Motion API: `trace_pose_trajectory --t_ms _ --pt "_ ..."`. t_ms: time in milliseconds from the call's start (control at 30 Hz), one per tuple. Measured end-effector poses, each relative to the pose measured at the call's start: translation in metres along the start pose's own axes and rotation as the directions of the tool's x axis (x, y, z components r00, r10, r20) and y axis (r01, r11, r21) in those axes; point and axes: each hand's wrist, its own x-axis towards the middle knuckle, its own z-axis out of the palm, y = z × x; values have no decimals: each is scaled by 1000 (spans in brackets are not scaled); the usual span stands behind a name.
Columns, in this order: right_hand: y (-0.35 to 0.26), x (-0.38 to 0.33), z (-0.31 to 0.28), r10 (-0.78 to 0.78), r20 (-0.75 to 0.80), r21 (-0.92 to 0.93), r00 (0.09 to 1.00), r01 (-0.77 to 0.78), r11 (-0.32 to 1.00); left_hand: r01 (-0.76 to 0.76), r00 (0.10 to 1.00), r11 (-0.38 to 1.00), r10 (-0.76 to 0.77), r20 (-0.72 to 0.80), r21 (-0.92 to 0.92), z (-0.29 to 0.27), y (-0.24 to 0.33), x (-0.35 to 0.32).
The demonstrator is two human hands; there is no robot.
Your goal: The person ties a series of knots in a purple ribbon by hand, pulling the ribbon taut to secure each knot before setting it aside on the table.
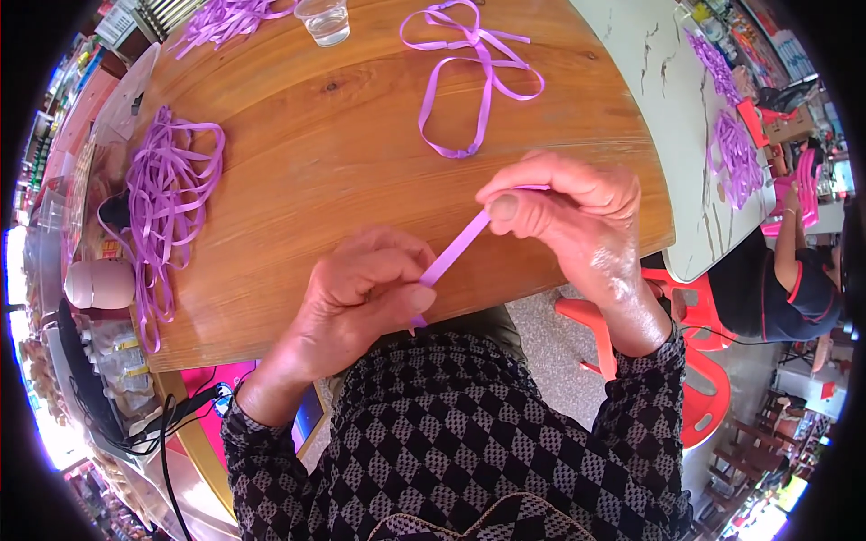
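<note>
A narrow purple ribbon [458, 245] runs taut on a slant between my two hands, over the near edge of the wooden table. My left hand [365, 293] pinches its lower end between thumb and fingers, and a short tail pokes out beneath the thumb. Higher up and to the right, my right hand [570, 206] grips the other end between thumb and forefinger, where a bit of ribbon shows along the finger. Beyond my hands lies a looped purple ribbon [487, 86], tied with knots and with loose ends, flat on the wooden table [316, 153].
Purple ribbon heaps [176, 198] lie at the table's left, with another bundle [225, 22] at the far left. A clear plastic cup [325, 22] of liquid stands near it. On the right, a marble-patterned table [631, 54] adjoins. A person [776, 279] sits there, near red plastic stools [704, 397].
</note>
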Motion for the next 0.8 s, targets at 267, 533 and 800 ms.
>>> trace_pose_trajectory --t_ms 267,533,800 --pt "38 -21 -10 -344 -2 -552 939 286 784 71 943 361 -327 -55 -930 -5 -10 -13" --pt "28 -27 24 -512 298 -620 805 572 538 394 831 585 -557 3 -709 26 14 1" --pt "43 -31 33 94 -9 224 996 -90 970 446 880 698 -458 129 -560 21 16 -1"
